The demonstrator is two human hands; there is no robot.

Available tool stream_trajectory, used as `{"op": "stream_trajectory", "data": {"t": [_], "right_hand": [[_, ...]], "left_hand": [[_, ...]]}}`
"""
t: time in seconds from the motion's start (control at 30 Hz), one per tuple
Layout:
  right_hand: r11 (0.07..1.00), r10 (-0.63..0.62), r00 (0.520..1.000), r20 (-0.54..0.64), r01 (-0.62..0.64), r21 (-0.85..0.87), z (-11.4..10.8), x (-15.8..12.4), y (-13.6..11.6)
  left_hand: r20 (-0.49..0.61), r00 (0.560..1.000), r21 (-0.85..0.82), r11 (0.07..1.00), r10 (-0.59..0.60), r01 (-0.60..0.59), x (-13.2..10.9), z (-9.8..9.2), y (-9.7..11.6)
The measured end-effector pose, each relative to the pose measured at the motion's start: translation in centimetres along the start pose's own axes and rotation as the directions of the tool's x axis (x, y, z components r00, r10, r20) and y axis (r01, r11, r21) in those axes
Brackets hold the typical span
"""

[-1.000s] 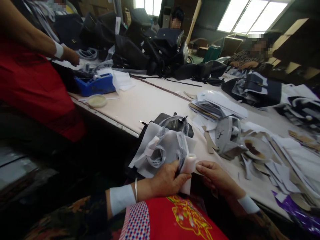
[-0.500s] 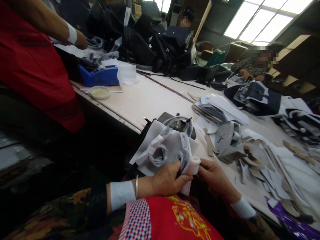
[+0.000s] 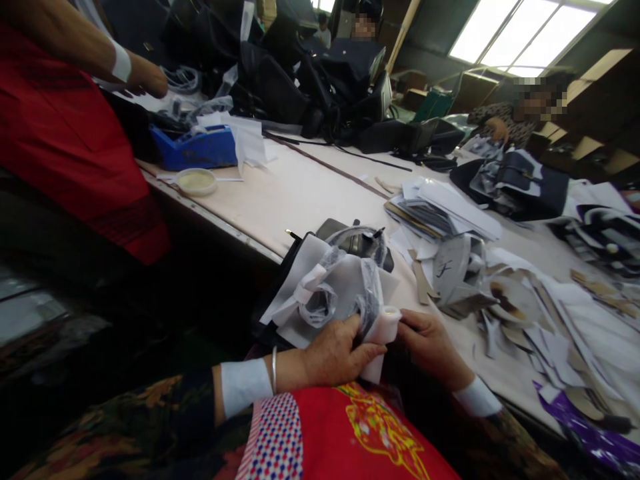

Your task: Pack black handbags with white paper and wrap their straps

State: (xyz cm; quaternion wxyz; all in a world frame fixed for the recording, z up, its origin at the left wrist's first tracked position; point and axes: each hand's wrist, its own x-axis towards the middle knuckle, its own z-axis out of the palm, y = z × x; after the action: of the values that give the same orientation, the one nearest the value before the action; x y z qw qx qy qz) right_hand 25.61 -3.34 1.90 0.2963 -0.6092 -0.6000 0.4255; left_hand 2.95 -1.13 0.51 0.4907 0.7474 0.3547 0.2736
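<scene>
A black bag (image 3: 280, 267) lies at the near table edge, with white sheets (image 3: 295, 283) and plastic-wrapped straps (image 3: 369, 287) on top. My left hand (image 3: 333, 353) is closed on the white wrapping (image 3: 381, 335) around a strap, its thumb pointing right along the lower side. Touching the right side of the same rolled wrapping, my right hand (image 3: 430, 343) has its fingers pressed together at the edge. A second strap loop (image 3: 317, 303), banded in white, rests left of centre on the sheets.
A blue tape dispenser (image 3: 197, 148) and a tape roll (image 3: 196, 182) sit at the left table edge. Paper stacks (image 3: 440, 210), a grey tape dispenser (image 3: 463, 273) and scraps lie right. Black bags (image 3: 280, 87) fill the back. Other people work around the table.
The view has shifted slightly. My hands stay at the white wrapping, with the right hand's fingers slightly higher beside it. The person's hand at upper left has moved slightly left.
</scene>
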Motion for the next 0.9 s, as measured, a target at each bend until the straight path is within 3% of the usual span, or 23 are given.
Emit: {"op": "stream_trajectory", "data": {"t": [0.1, 0.27, 0.6, 0.7, 0.9], "right_hand": [[1.000, -0.005, 0.999, 0.045, 0.004, 0.012, -0.7, 0.0, -0.4], [0.984, -0.139, 0.990, 0.030, 0.141, -0.107, -0.5, 0.7, -1.6], [0.930, -0.258, 0.962, 0.089, 0.272, -0.246, -0.9, 0.9, -1.5], [0.942, -0.264, 0.960, 0.092, 0.277, -0.188, -0.4, 1.2, -1.9], [0.988, -0.155, 0.988, 0.000, 0.155, -0.001, 1.3, 0.9, -0.9]], "left_hand": [[0.010, 1.000, -0.012, 1.000, -0.008, 0.008, 0.1, 0.2, -0.1], [0.010, 1.000, -0.035, 0.999, -0.004, 0.004, 0.2, 0.3, 0.0], [0.022, 1.000, -0.039, 0.999, 0.006, -0.005, 0.0, 0.3, -0.1], [0.017, 1.000, -0.046, 0.999, 0.018, -0.017, 0.1, 0.3, -0.1], [0.026, 0.999, -0.063, 0.998, 0.018, -0.016, 0.1, 0.2, -0.3]]}}
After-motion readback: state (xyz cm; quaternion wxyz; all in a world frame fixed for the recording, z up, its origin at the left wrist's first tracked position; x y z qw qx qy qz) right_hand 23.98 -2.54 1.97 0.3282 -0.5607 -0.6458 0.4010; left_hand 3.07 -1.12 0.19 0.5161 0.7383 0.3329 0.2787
